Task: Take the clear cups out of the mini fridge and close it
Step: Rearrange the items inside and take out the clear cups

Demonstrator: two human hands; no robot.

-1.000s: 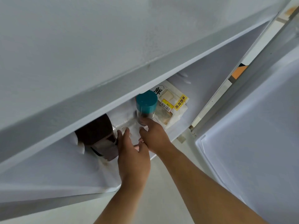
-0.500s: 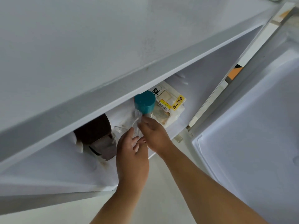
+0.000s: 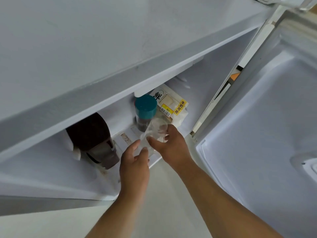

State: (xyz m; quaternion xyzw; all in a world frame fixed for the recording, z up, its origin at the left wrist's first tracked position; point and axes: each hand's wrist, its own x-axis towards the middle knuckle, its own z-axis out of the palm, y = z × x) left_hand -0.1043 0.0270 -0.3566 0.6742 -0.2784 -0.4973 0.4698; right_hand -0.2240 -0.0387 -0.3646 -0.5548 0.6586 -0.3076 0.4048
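R hand (image 3: 173, 145) gripping clear cup (image 3: 157, 130) | L hand (image 3: 134, 166) fingers on 2nd cup (image 3: 145, 143), 7 o'clock of it | fridge door (image 3: 274, 117) open

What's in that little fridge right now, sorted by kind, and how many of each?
Clear cups: 1 plain to see, held by the right hand; the left hand touches clear plastic below it, maybe a second cup
Jar with teal lid: 1
Dark brown container: 1
Bread packet: 1
Total: 4 certain
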